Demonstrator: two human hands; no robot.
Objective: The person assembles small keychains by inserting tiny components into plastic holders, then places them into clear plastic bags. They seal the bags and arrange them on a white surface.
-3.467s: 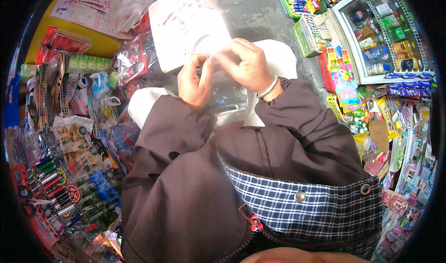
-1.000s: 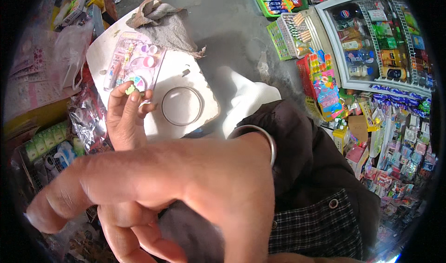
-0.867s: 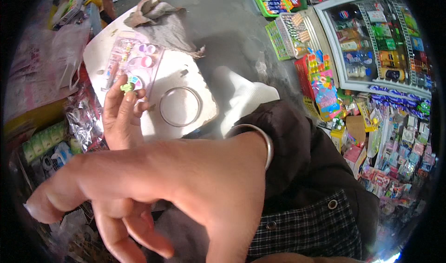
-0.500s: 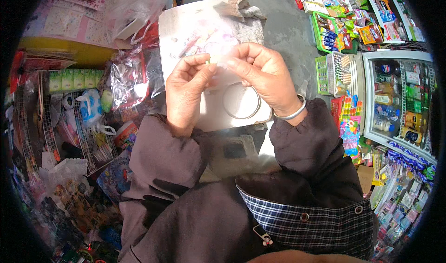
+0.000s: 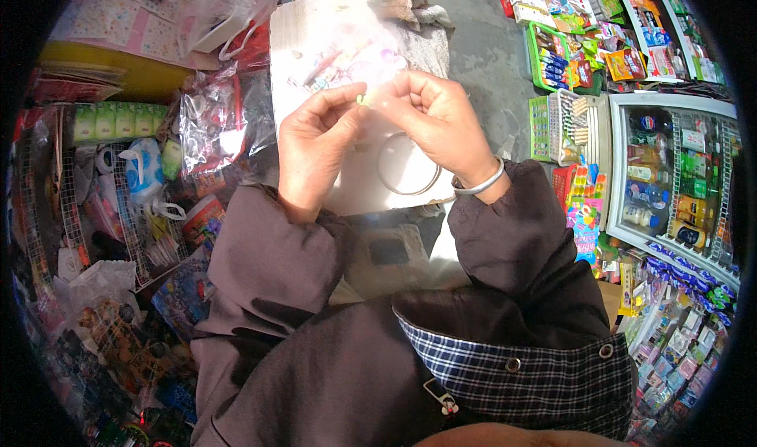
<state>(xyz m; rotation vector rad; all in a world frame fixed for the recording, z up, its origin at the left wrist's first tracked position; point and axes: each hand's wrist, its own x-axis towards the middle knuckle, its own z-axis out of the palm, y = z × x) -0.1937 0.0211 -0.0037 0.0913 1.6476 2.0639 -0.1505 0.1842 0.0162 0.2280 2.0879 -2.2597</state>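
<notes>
Above a sunlit white board [image 5: 296, 29], my two hands meet fingertip to fingertip. My left hand [image 5: 319, 147] pinches a tiny yellow-green piece [image 5: 362, 100] between thumb and forefinger; glare and small size hide its kind. The thumb and fingers of my right hand [image 5: 441, 127] are pressed together just beside it, and what they grip is washed out by the light. Below the right hand, a thin round hoop [image 5: 381, 171] lies on the board. Beyond my fingertips is a loose cluster of pale pink and lilac pieces [image 5: 386, 59], partly overexposed.
A crumpled grey cloth [image 5: 426, 29] lies at the board's far right corner. Packaged goods and a clear plastic bag [image 5: 213, 131] crowd the left. To the right stand a green basket [image 5: 550, 56], a white crate [image 5: 564, 123] and a glass-topped cooler of bottles [image 5: 670, 175].
My right hand has shifted slightly left, its fingers closer to my left fingertips. The view has moved a little; both hands keep their pinch.
</notes>
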